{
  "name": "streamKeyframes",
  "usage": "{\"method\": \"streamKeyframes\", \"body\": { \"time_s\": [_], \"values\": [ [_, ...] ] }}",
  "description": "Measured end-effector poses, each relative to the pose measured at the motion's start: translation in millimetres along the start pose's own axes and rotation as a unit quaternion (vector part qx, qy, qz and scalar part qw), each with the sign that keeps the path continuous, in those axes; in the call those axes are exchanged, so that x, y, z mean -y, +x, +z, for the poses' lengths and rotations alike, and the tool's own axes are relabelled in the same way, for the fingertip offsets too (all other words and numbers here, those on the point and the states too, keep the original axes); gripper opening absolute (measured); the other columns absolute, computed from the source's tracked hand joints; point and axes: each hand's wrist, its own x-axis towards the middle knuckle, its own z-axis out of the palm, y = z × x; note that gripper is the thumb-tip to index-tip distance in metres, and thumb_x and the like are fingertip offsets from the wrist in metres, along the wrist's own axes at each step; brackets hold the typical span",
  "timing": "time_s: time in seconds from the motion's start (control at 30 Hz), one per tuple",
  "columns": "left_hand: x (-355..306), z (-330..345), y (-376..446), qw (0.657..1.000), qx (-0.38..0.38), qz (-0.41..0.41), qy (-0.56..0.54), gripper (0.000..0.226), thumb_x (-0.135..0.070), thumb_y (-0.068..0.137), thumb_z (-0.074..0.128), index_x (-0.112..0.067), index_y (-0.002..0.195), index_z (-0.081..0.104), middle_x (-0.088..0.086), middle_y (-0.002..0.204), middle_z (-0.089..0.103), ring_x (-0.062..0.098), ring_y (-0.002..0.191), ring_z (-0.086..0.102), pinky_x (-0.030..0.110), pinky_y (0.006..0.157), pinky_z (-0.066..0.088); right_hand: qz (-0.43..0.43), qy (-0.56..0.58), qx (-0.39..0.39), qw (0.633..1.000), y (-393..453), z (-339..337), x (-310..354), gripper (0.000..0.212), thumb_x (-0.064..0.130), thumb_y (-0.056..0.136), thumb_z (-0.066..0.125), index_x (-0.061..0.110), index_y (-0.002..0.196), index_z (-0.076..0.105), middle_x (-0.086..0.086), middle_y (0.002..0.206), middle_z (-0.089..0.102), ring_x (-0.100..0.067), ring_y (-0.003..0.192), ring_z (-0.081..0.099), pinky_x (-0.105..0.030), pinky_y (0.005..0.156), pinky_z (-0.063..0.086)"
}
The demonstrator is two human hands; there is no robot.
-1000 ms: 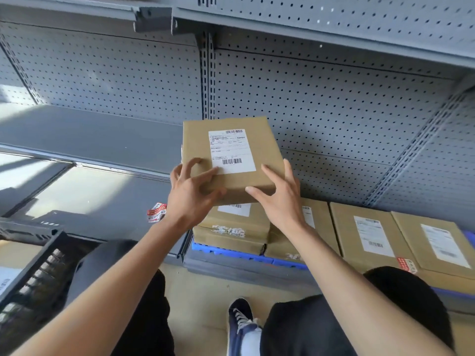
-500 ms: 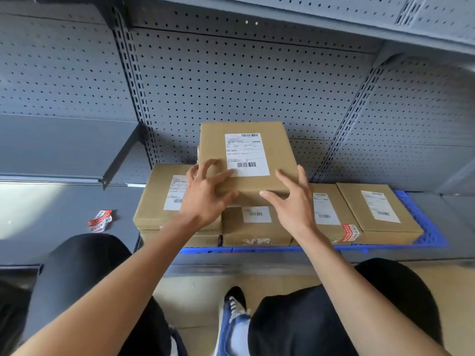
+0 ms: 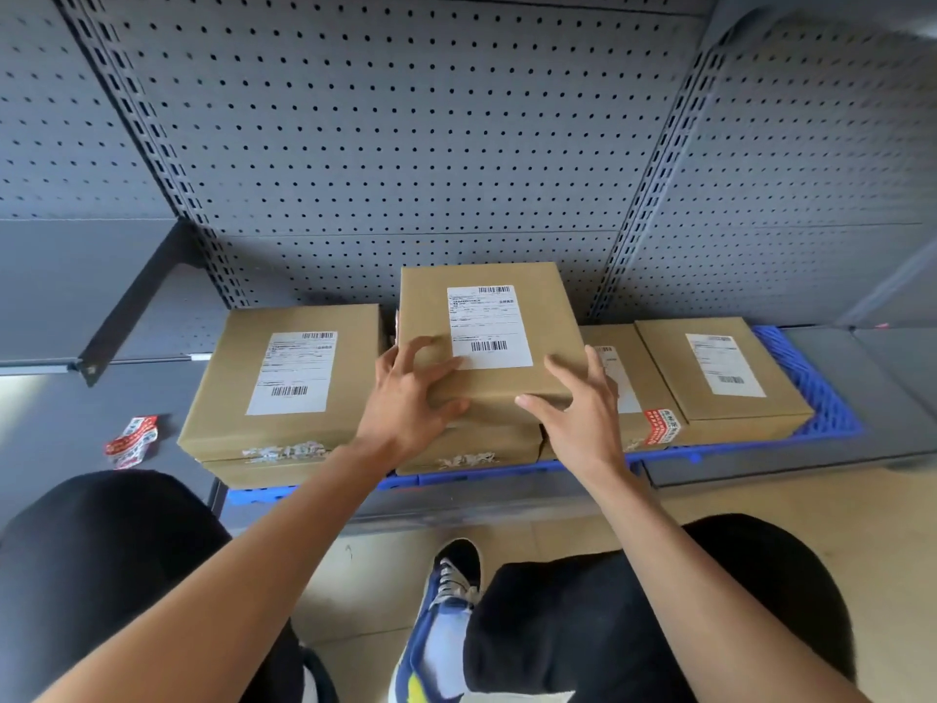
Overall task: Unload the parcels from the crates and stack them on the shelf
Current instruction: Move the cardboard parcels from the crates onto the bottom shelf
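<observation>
Crumpled red label lies on the shelf, left. Stacked parcels occupy the blue pallet's left end. Left hand and right hand, fingers spread, grip the top parcel at the pallet's middle, over lower parcels. Right parcel lies flat.

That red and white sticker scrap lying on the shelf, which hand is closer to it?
Left. The left hand holds the top parcel, rightward of the sticker scrap; the right hand lies farther right.
</observation>
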Motion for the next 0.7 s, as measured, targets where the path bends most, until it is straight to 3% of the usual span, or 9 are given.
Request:
{"method": "streamKeyframes", "body": {
  "time_s": [0.23,0.5,0.7],
  "values": [
    [9.9,25.2,5.7,0.997,0.038,-0.027,0.062,0.059,-0.051,0.086,0.074,-0.046,0.141,0.054,-0.013,0.156,0.031,0.03,0.142,0.027,0.05,0.118,0.027,0.019,-0.006,0.018,1.0,8.3,15.0,-25.6,0.066,0.047,0.079,0.082,0.032,0.139,0.059,-0.002,0.167,0.016,-0.024,0.149,0.016,-0.047,0.117,0.033],
    [23.6,39.0,4.1,0.997,0.025,-0.052,0.059,0.059,-0.053,0.081,0.076,-0.049,0.136,0.057,-0.013,0.155,0.035,0.028,0.145,0.025,0.047,0.118,0.016,0.026,0.01,0.046,0.999,14.7,34.4,-39.5,0.065,0.048,0.078,0.082,0.033,0.138,0.06,-0.001,0.167,0.016,-0.02,0.149,0.016,-0.042,0.117,0.027],
    [36.1,46.2,0.8,0.995,0.033,-0.048,0.078,0.058,-0.055,0.082,0.072,-0.048,0.137,0.057,-0.013,0.154,0.034,0.032,0.146,0.025,0.05,0.118,0.017,0.038,0.023,0.071,0.996,12.3,42.1,-38.5,0.065,0.044,0.079,0.082,0.031,0.139,0.059,-0.002,0.168,0.013,-0.014,0.15,0.015,-0.037,0.119,0.025]
  ]
}}
